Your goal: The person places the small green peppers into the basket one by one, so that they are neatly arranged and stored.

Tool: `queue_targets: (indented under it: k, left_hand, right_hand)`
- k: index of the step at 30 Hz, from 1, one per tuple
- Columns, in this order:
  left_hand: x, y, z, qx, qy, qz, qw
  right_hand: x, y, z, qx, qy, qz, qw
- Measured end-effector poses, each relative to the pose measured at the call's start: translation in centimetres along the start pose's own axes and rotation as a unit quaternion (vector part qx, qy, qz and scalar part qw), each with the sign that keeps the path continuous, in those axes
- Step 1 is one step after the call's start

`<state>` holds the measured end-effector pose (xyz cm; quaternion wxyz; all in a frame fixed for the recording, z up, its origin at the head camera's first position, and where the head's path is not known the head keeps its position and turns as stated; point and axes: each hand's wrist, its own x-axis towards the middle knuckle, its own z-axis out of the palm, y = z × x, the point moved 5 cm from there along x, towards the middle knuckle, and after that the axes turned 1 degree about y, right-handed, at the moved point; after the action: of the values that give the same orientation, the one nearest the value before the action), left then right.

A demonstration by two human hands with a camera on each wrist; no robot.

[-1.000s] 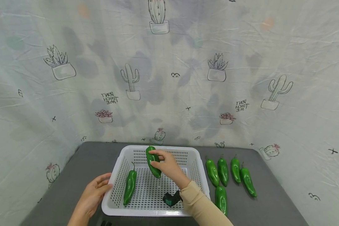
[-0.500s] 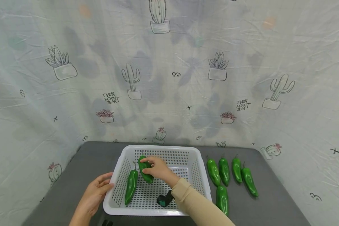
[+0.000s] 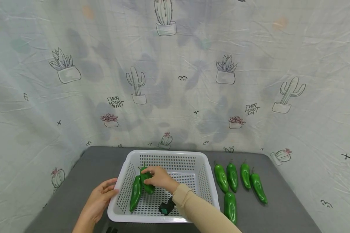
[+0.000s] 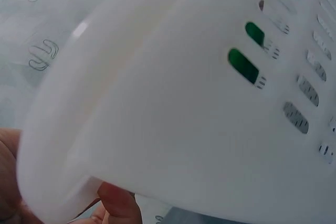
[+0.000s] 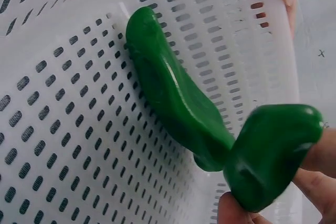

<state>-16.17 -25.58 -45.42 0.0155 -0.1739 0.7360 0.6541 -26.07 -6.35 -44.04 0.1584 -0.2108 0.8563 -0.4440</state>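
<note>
A white perforated plastic basket stands on the grey table. My right hand is inside its left half, pinching a green chili pepper between thumb and fingers. In the right wrist view, this held pepper overlaps the end of a second green pepper, which lies along the basket's left wall. That second pepper is just left of the held one in the head view. My left hand grips the basket's left rim from outside. In the left wrist view, its fingers show beneath the rim.
To the basket's right, several green peppers lie on the table, the nearest one close to the basket wall. A black wrist device is on my right wrist. A patterned curtain closes off the back and sides.
My right hand has carried its pepper left and down, from above the basket's middle to beside the pepper at the left wall. The left hand has stayed at the rim.
</note>
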Motion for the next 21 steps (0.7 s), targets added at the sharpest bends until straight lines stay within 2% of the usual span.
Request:
queue_targets:
  k: [10,21]
  left_hand:
    - [0.02,-0.04,-0.11,-0.003,0.0,-0.004,1.0]
    - [-0.05,0.04,-0.04,0.0,-0.006,-0.006,1.0]
  right_hand:
    - [0.47,0.34,0.84,0.013,-0.026,0.009,0.9995]
    - [0.36,0.23,0.84,-0.031,-0.02,0.015,0.9992]
